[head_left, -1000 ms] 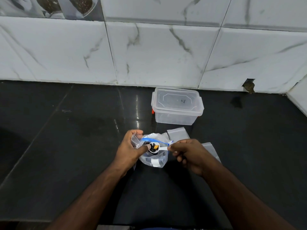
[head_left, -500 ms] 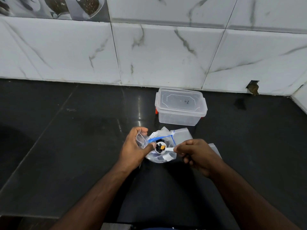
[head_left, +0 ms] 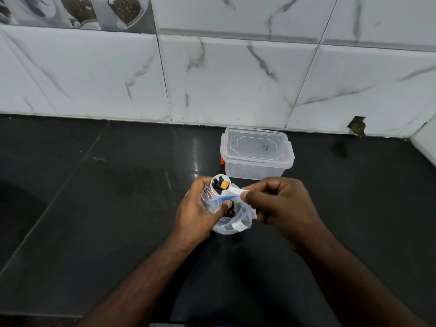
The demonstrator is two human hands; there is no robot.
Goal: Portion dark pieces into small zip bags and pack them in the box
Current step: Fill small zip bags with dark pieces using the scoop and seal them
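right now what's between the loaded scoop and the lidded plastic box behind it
Nothing. In the head view only bare dark countertop separates the white scoop from the clear lidded box.

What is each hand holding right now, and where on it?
The right hand pinches the white scoop by its handle end. The left hand grips the small zip bag around its open top.
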